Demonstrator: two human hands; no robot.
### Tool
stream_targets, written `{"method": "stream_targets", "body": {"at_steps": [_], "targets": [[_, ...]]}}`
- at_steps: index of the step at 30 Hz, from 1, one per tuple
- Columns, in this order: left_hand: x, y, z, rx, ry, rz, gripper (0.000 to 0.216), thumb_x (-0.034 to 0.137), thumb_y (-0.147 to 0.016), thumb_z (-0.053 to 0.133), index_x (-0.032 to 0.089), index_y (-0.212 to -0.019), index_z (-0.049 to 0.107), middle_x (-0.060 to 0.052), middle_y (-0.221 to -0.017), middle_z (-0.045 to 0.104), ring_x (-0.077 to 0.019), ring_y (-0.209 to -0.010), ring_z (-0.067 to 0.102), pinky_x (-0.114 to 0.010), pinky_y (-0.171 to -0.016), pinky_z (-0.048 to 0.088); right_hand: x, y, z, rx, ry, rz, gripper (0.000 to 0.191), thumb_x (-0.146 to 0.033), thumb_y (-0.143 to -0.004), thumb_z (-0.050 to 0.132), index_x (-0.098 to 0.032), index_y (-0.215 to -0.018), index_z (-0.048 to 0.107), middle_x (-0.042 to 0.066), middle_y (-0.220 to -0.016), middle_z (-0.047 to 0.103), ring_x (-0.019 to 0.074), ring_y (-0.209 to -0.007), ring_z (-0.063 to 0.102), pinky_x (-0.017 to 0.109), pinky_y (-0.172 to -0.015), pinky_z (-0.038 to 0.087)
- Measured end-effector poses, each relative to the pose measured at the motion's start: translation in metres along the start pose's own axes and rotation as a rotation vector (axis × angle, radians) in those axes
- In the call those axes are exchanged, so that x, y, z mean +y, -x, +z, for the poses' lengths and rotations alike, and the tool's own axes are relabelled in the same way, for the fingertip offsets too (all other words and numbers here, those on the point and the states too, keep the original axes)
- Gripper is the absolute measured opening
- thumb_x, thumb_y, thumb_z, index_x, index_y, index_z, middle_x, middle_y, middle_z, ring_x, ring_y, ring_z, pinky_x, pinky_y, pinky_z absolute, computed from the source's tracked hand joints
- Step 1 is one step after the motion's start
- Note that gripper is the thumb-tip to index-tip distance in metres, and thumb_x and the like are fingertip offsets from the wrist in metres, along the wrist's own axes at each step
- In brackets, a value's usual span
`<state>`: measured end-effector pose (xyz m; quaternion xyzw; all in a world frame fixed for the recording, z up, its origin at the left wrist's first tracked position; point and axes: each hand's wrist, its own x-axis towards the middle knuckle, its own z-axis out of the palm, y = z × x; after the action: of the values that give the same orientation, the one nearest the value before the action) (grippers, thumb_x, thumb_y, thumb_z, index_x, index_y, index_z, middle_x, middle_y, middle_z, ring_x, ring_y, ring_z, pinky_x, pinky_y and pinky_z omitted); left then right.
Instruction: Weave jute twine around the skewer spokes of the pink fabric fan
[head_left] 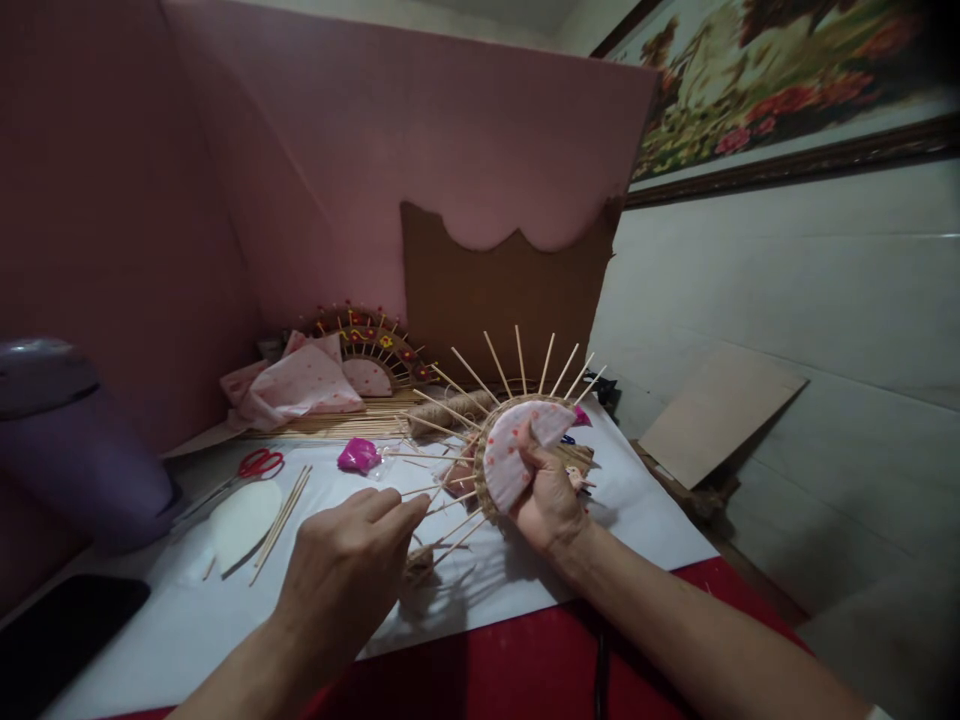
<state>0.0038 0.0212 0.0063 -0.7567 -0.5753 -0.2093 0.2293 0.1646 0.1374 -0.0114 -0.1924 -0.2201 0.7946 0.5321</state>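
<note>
My right hand point(551, 490) grips a half-round piece covered in white cloth with red spots point(504, 462), thumb across its front. Twine runs along the curved edge of this piece, and thin wooden sticks point(519, 362) fan out from that edge like rays. On the left side of the fan, my left hand point(356, 550) is closed, fingertips pinched at the outer end of one wooden stick point(452, 503). Its fingers partly cover that end. Beneath the lower sticks lies a small brown bundle of twine point(420, 565).
Red-handled scissors point(261, 463), a pale oval piece point(246, 525), loose sticks point(281, 525) and a magenta packet point(360, 456) lie on white paper. Behind are a twine roll point(448, 413), spotted cloth point(300, 380) and a decorated fan point(375, 335). A dark phone-like slab point(71, 640) lies front left.
</note>
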Motion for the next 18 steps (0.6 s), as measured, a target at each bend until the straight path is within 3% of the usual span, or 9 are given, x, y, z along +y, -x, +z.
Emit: {"method": "stream_targets", "body": {"at_steps": [7, 11, 15, 18], "targets": [[-0.008, -0.003, -0.001, -0.089, 0.283, -0.063, 0.033, 0.015, -0.083, 0.042, 0.025, -0.107, 0.062, -0.002, -0.066, 0.062, -0.0140, -0.055, 0.055, -0.023, -0.052, 0.035, -0.008, -0.005, 0.000, -0.042, -0.030, 0.010, 0.016, -0.028, -0.064, 0.070, -0.019, -0.075, 0.061, -0.001, -0.066, 0.068, 0.0157, -0.064, 0.062, 0.031, -0.067, 0.051], [-0.008, -0.002, 0.000, -0.070, 0.421, -0.109, 0.034, 0.015, -0.083, 0.041, 0.022, -0.109, 0.062, -0.004, -0.070, 0.064, -0.0143, -0.058, 0.055, -0.024, -0.055, 0.037, -0.009, -0.008, -0.001, 0.018, -0.033, -0.089, 0.012, -0.025, -0.064, 0.070, -0.021, -0.065, 0.059, -0.005, -0.060, 0.065, 0.0114, -0.055, 0.060, 0.026, -0.063, 0.051], [-0.008, -0.003, -0.003, -0.042, 0.678, -0.309, 0.025, 0.020, -0.080, 0.048, 0.020, -0.096, 0.067, -0.003, -0.069, 0.064, -0.0140, -0.061, 0.055, -0.023, -0.058, 0.039, -0.009, -0.012, -0.006, 0.066, -0.038, -0.242, 0.019, -0.027, -0.066, 0.069, -0.023, -0.054, 0.054, -0.009, -0.047, 0.058, 0.0082, -0.048, 0.057, 0.020, -0.056, 0.050], [-0.009, -0.005, -0.007, -0.071, 0.921, -0.528, 0.022, 0.026, -0.077, 0.051, 0.018, -0.086, 0.070, 0.001, -0.053, 0.054, -0.0126, -0.053, 0.048, -0.022, -0.051, 0.036, -0.009, -0.015, -0.010, 0.036, -0.010, -0.200, 0.012, -0.027, -0.065, 0.070, -0.023, -0.063, 0.059, -0.008, -0.056, 0.064, 0.0089, -0.054, 0.060, 0.021, -0.060, 0.051]]}}
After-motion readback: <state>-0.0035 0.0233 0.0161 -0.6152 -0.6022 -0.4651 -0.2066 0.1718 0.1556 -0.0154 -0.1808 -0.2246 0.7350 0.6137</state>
